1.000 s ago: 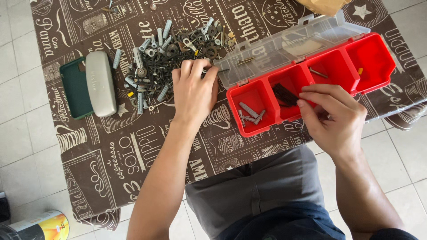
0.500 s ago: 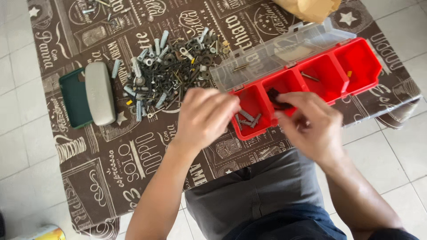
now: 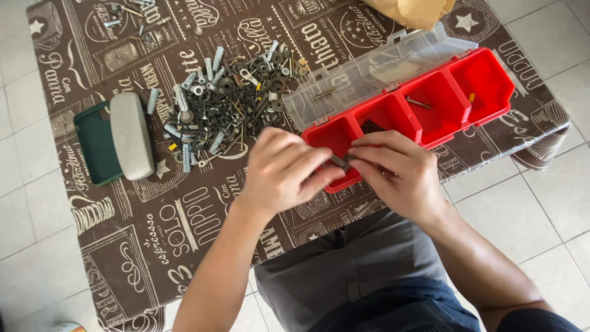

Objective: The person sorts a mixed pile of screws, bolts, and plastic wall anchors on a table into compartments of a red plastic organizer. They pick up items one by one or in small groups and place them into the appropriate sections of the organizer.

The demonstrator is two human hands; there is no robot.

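Observation:
My left hand [image 3: 284, 172] and my right hand [image 3: 396, 172] meet fingertip to fingertip over the leftmost compartment of a red organiser box [image 3: 485, 74]. Between the fingertips sits a small dark metal piece [image 3: 340, 162]; both hands pinch it. The box has several compartments and a clear lid [image 3: 375, 74] folded back behind it. One compartment holds a screw [image 3: 418, 102]. A pile of screws, washers and grey wall plugs [image 3: 227, 104] lies on the table just left of the box, above my left hand.
A brown printed tablecloth [image 3: 153, 227] covers the small table. A green and grey case [image 3: 115, 136] lies at the left. A brown paper bag [image 3: 412, 9] sits at the far edge. A few loose screws [image 3: 126, 15] lie at the far left corner. Tiled floor surrounds the table.
My left hand left the pile and came right to the box. My right hand shifted left from a middle compartment, and the two now meet over the leftmost one.

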